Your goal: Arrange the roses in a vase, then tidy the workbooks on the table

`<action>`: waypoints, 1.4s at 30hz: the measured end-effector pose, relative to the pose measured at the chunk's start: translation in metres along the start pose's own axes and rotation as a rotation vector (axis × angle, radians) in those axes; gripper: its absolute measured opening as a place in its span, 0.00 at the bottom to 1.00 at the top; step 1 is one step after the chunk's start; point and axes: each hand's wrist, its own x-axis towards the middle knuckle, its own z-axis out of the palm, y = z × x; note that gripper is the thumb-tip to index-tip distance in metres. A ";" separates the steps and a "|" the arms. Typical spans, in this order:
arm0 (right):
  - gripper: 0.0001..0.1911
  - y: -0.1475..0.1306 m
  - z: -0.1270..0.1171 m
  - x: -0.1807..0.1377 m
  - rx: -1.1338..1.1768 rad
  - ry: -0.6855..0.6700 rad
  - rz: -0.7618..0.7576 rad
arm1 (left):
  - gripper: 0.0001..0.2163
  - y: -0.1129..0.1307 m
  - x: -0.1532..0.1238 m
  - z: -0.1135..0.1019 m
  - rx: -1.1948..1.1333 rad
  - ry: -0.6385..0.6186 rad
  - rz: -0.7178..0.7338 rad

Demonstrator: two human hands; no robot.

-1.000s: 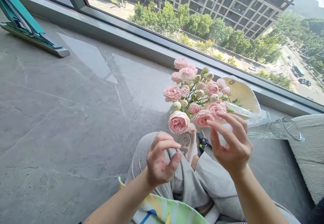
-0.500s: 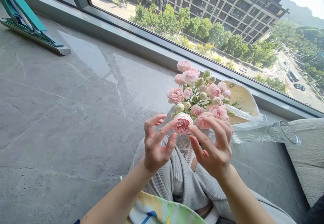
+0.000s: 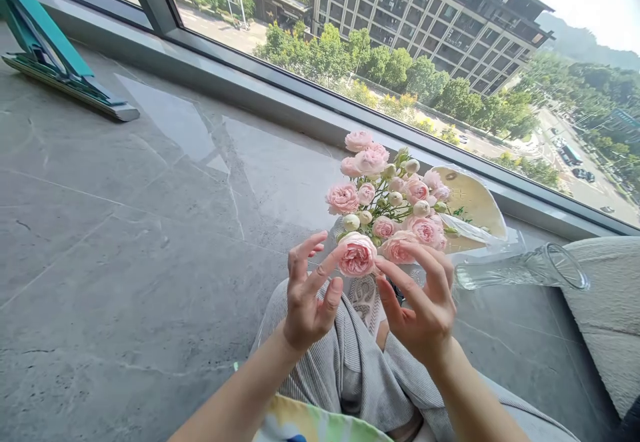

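A large pink rose (image 3: 357, 254) faces up at the near side of a bunch of pink roses (image 3: 426, 230) with several pale closed buds. My left hand (image 3: 311, 302) has its fingers apart, its index fingertip at the rose's left edge. Opposite it, my right hand (image 3: 423, 295) has spread fingers, the index fingertip touching the right edge of the same bloom. Neither hand closes round the flower. Whatever supports the stems is mostly hidden behind the blooms and hands.
A clear glass vase (image 3: 520, 267) lies on its side at the right, near cream wrapping (image 3: 475, 205). A pale cushion-like block (image 3: 607, 309) is at the right edge. Far left stands a teal folded object (image 3: 55, 35) on the grey stone floor (image 3: 125, 242), by the window.
The view has shifted a little, so the bunch sits slightly lower and to the left. Both hands remain at the same rose, which now shows more of its face.
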 end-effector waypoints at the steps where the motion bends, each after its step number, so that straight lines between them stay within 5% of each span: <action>1: 0.13 0.000 0.000 -0.001 0.004 0.009 0.001 | 0.21 0.000 0.000 0.000 -0.014 0.009 0.006; 7: 0.13 0.001 -0.010 -0.009 0.042 0.073 0.032 | 0.20 -0.007 -0.008 0.004 -0.086 0.117 -0.035; 16: 0.14 0.019 -0.022 -0.050 0.052 0.076 0.149 | 0.15 -0.035 -0.020 0.018 -0.333 0.316 -0.405; 22: 0.16 0.023 -0.026 -0.055 0.051 0.076 0.152 | 0.12 -0.039 -0.016 0.021 -0.331 0.293 -0.443; 29: 0.11 0.037 -0.041 -0.068 0.032 0.057 0.136 | 0.11 -0.047 -0.021 0.020 -0.222 0.125 -0.349; 35: 0.09 0.056 -0.051 -0.087 0.020 0.090 0.237 | 0.18 -0.061 -0.025 0.023 -0.087 -0.138 -0.546; 42: 0.11 0.096 -0.029 -0.099 0.193 0.149 0.636 | 0.19 -0.054 -0.008 0.035 0.117 -0.279 -0.492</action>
